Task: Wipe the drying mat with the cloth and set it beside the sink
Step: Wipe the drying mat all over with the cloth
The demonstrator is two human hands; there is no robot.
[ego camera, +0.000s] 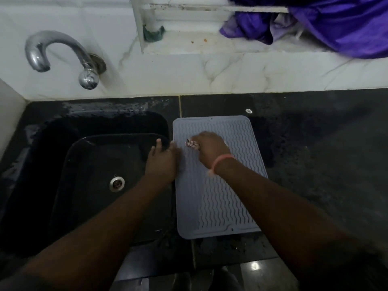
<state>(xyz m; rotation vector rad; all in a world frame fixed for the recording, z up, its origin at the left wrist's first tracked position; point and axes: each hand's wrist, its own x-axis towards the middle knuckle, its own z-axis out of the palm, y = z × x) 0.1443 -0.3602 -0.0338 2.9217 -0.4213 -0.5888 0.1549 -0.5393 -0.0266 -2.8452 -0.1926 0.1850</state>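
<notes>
Head view, and I'm looking straight down at the drying mat (220, 179), lying flat on the dark counter (315, 164) just beside the sink (94, 164), its left edge right along the basin's rim. My right hand (210, 150) is on the upper part of the mat, fingers curled down around a small patterned scrap that I take to be the cloth (191, 143). Only a sliver pokes out past the knuckles and the frame is blurred there, so I can't swear how much of it I've got bunched up. Left hand (161, 160) sits at the mat's left edge, fingers fairly straight, pressing or steadying the mat, holding nothing that I can see.

Now, handling. That mat looks like ribbed silicone: light, floppy, grippy on the wave pattern, likely slick where wet. It won't break, but I judge it'll sag and fold if I lift it by one corner. The counter round it looks wet and speckled, so it may cling a little when peeled up.

Best hold, I reckon: pinch the plain border, two hands on opposite edges, keeping it level. For wiping, keep the left hand pinning the edge so the mat doesn't creep towards the basin under the strokes.
</notes>
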